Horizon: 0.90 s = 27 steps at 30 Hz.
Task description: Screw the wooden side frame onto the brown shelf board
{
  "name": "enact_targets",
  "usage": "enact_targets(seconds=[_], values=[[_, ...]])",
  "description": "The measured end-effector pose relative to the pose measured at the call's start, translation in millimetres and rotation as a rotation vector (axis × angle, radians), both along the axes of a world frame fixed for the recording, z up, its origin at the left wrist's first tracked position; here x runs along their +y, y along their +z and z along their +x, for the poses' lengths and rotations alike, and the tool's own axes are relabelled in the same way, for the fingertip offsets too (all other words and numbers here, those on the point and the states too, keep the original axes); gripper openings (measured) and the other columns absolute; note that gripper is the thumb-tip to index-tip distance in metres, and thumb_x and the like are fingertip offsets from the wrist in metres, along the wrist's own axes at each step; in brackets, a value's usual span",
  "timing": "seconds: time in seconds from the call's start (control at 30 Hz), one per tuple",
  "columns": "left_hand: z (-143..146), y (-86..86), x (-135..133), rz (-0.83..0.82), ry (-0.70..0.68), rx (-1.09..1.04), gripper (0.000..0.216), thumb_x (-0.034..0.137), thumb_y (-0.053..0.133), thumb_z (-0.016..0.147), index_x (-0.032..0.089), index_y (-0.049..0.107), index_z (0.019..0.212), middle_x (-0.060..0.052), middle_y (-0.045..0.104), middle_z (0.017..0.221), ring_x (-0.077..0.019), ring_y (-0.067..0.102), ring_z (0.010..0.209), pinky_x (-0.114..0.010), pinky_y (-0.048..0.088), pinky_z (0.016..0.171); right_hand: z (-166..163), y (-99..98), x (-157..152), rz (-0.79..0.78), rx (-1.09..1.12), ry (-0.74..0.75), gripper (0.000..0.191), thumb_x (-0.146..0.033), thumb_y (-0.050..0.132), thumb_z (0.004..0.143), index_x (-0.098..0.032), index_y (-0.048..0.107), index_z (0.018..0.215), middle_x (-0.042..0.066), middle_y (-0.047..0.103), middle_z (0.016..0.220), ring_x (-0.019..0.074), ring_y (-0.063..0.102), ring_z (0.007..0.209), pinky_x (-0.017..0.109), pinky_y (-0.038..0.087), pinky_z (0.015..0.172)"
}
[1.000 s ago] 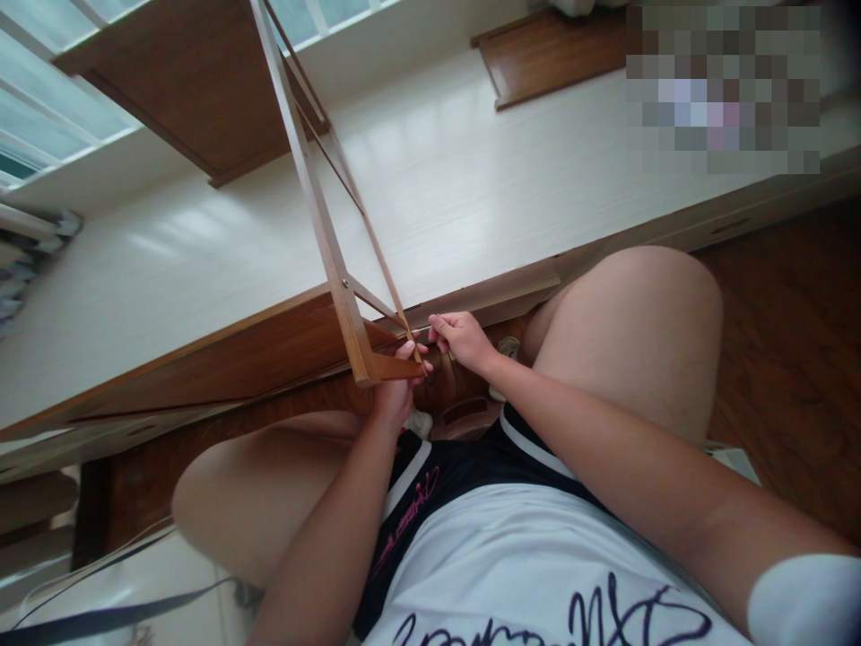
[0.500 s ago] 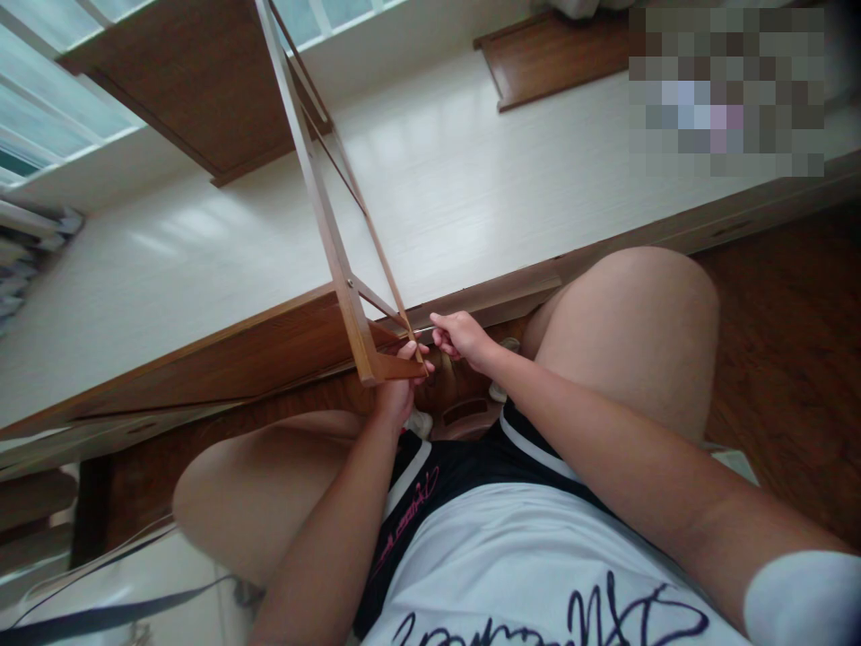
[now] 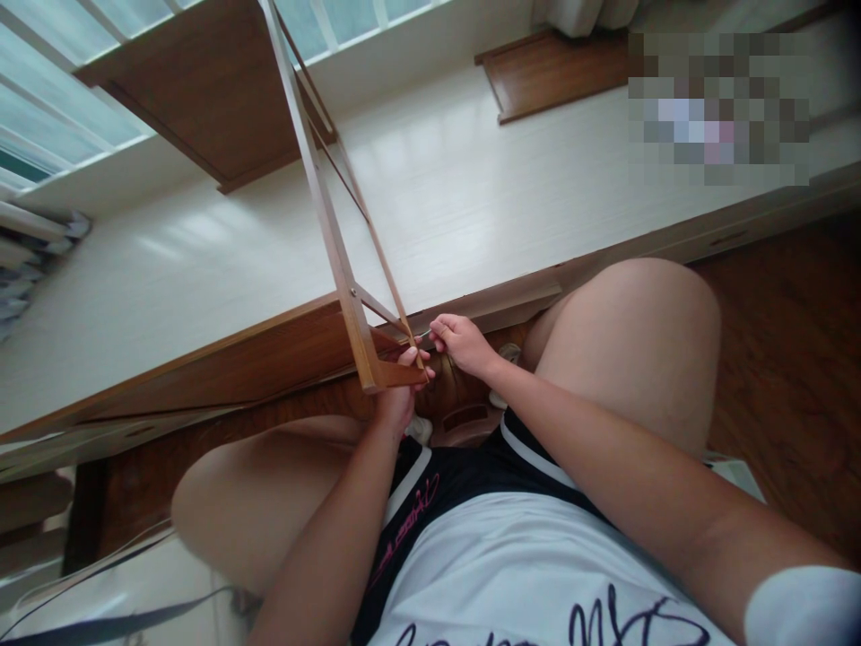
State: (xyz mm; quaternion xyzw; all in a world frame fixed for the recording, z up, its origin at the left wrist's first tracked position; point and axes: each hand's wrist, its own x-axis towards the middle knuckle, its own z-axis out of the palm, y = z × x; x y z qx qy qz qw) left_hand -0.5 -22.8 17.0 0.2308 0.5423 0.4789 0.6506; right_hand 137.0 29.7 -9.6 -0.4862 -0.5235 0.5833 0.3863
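Note:
A narrow wooden frame (image 3: pixel 359 341) with slim rails and crossbars slants up from between my knees, its far part over the white surface. My left hand (image 3: pixel 396 404) is closed around its near lower end, the fingertips showing past the thin right rail. My right hand (image 3: pixel 463 344) pinches a thin metal rod (image 3: pixel 423 335), like a hex key, which points at that rail. The rod's far tip is hidden at the rail and my left fingers. A bolt head (image 3: pixel 353 292) shows on the left rail.
The white ledge (image 3: pixel 430 242) runs across in front of me. A large brown wooden panel (image 3: pixel 195 90) stands at the far left, and another brown board (image 3: pixel 558 76) lies at the back. A wooden panel (image 3: pixel 221 368) lines the ledge's front. My knees flank the frame.
My right fingers have turned slightly around the metal rod. My left hand keeps its hold on the frame. The whole view has shifted a little downward.

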Motion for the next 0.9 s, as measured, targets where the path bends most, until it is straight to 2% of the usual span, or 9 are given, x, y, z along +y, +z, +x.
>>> enact_targets(seconds=[0.27,0.5,0.8,0.9], values=[[1.5,2.2,0.6,-0.004,-0.005,0.004,0.04,0.039,0.07,0.072,0.015,0.064,0.103,-0.001,0.063,0.079,-0.0075,0.058,0.053,-0.017,0.025,0.039,-5.7,-0.1,-3.8,-0.013,0.025,-0.034,0.036,-0.046,0.045,0.091,-0.017,0.058,0.076,-0.004,0.051,0.054,0.0109,0.045,0.051,0.024,0.037,0.057],[-1.9,-2.2,0.4,0.002,-0.013,-0.016,0.035,0.038,0.068,0.076,0.016,0.063,0.102,-0.001,0.062,0.08,-0.0074,0.058,0.053,-0.017,0.026,0.039,0.0,4.7,-7.8,0.07,-0.093,-0.016,0.037,-0.046,0.044,0.093,-0.017,0.06,0.076,-0.003,0.053,0.057,0.0119,0.049,0.055,0.024,0.037,0.06],[-1.9,-2.0,-1.1,-0.006,-0.008,-0.016,0.033,0.039,0.067,0.076,0.016,0.064,0.1,-0.001,0.063,0.08,-0.0072,0.058,0.055,-0.017,0.027,0.04,0.7,6.6,-7.5,0.074,-0.131,-0.004,0.039,-0.048,0.044,0.093,-0.018,0.059,0.073,-0.005,0.047,0.052,0.0116,0.044,0.051,0.024,0.032,0.054],[-1.7,-0.9,-1.0,-0.012,-0.006,-0.02,0.035,0.039,0.068,0.076,0.016,0.063,0.101,-0.001,0.062,0.08,-0.0075,0.059,0.055,-0.016,0.027,0.04,0.7,9.0,-6.7,0.103,-0.177,0.012,0.04,-0.046,0.043,0.094,-0.018,0.057,0.07,-0.004,0.049,0.055,0.0118,0.046,0.054,0.025,0.032,0.056]])
